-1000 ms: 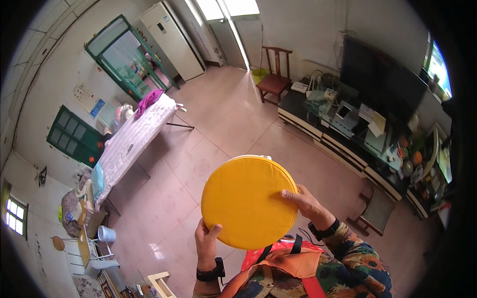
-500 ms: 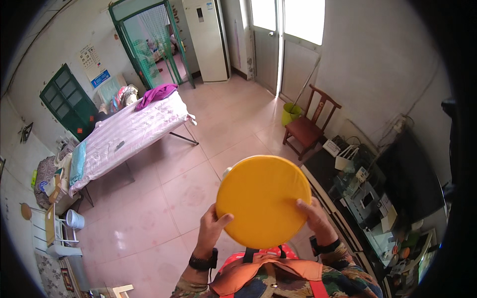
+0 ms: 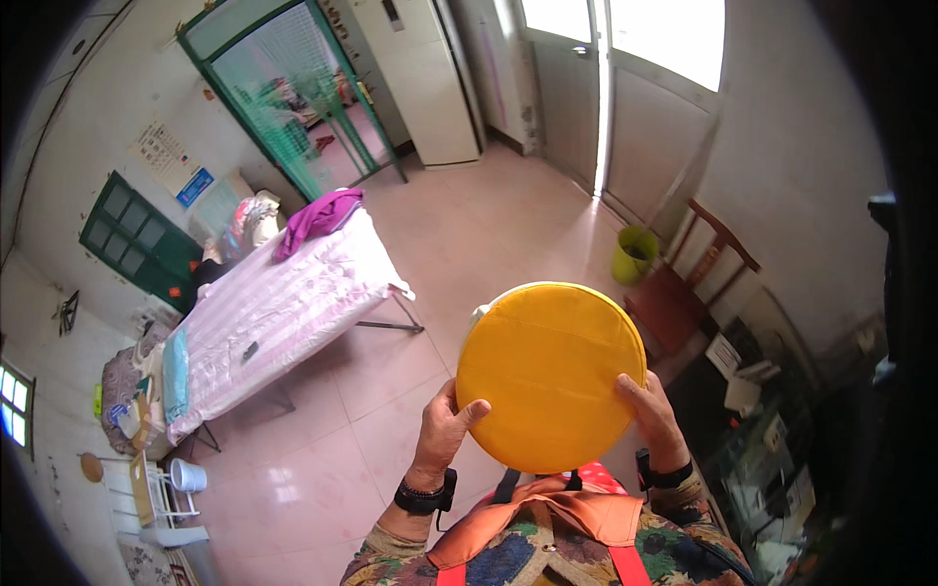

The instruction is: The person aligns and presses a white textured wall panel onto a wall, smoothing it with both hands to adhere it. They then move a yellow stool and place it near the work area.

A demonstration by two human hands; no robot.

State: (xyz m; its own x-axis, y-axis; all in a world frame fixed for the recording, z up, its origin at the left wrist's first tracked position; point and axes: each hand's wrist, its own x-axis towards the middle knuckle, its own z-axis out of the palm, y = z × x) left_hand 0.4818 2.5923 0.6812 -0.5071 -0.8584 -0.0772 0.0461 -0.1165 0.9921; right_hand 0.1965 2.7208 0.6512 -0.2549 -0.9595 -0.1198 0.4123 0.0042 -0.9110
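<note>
I hold a round yellow padded disc [image 3: 549, 376], like a stool seat, in front of my body. My left hand [image 3: 447, 430] grips its lower left edge, thumb on the yellow face and fingers hidden behind. At the right edge my right hand [image 3: 653, 415] grips it the same way, thumb on the face. A pale piece shows past the disc's upper left rim; what lies behind the disc is hidden. Both wrists wear dark bands.
A folding bed [image 3: 274, 322] with a pink striped sheet and a purple cloth [image 3: 318, 223] stands left. A red-brown wooden chair [image 3: 674, 308] and a lime-green bucket [image 3: 635, 256] are at the right, near a dark cabinet with devices. Farther off are a door [image 3: 565, 107] and a tall white cabinet [image 3: 420, 93].
The view has turned, so the room's things sit differently in it. The yellow disc has shifted slightly right and up in view, with both hands still on it.
</note>
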